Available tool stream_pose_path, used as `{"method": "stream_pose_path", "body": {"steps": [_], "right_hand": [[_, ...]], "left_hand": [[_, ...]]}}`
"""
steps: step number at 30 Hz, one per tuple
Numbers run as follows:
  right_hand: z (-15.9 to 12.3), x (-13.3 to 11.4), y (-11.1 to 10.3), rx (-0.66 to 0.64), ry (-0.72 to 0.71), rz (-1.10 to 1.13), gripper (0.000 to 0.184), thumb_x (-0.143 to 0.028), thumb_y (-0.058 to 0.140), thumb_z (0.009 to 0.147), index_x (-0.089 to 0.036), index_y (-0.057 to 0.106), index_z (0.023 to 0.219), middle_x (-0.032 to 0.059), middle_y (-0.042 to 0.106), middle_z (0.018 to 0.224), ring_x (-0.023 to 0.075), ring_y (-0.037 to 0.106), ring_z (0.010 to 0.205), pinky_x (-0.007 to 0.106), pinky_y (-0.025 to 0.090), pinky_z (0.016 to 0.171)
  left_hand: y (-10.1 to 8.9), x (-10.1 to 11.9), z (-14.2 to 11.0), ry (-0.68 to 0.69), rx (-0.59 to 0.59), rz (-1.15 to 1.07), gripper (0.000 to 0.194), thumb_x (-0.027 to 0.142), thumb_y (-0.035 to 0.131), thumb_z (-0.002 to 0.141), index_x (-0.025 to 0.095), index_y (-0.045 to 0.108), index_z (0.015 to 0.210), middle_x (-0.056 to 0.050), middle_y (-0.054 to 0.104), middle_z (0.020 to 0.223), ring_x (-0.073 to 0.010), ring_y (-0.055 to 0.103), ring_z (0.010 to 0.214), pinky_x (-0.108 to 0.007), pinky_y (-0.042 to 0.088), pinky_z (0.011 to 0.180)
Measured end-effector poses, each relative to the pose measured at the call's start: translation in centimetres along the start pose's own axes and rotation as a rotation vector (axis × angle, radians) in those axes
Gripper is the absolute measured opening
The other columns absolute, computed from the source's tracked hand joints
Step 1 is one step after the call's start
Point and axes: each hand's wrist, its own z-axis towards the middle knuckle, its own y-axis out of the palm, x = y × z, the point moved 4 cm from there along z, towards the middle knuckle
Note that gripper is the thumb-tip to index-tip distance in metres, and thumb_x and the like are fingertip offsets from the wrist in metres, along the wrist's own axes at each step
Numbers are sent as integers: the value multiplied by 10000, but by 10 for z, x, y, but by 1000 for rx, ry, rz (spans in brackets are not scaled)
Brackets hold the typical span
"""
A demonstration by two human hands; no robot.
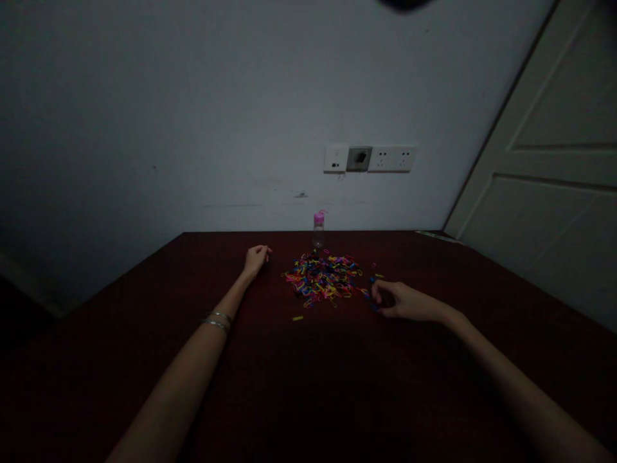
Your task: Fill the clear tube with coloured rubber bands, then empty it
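Observation:
A loose heap of small coloured plastic clips (322,280), shaped like tiny safety pins, lies spread on the dark red-brown table (308,379). My left hand (257,258) rests on the tabletop left of the heap, its fingers loosely curled in, with nothing visible in them. To the right of the heap, my right hand (398,299) is low over the table. Its thumb and fingers are bent but apart, close to a few blue clips (374,307) at the fingertips. Behind the heap stands a clear bottle (319,236) with a pink cap.
A single yellow piece (297,318) lies in front of the heap. The wall (241,128) meets the table's back edge and carries a row of sockets (390,159). A white panelled door (544,186) stands at the right. The room is dim.

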Motion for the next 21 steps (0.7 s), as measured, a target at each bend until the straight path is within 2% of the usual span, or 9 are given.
{"method": "stream_pose_path", "body": {"steps": [6,10,16,21], "right_hand": [[3,1,7,-2,-38,25,140,-90,505,653,-180,498,760,-12,534,696,102,460,597,213,352,539],[9,-7,15,63,-75,2,131,-71,478,667,-180,478,741,-21,513,679,96,456,595,207,345,537],[22,-47,34,240,-192,36,104,-107,481,733,-193,477,791,-14,530,738,101,473,638,217,376,585],[28,-76,53,252,-294,-85,116,-98,468,751,-206,480,791,7,539,785,129,481,715,246,370,636]], "left_hand": [[0,4,-3,-4,-20,17,302,375,436,736,129,603,688,29,452,443,-81,383,408,-195,282,433],[0,6,-5,-6,-29,22,300,371,439,735,128,610,693,25,460,449,-85,394,416,-196,284,432],[1,5,-5,-16,-30,52,284,357,440,723,136,610,671,26,466,442,-92,414,421,-200,299,444],[1,5,-4,6,-37,82,287,353,439,718,137,623,679,21,481,454,-97,428,437,-202,310,457]]}}
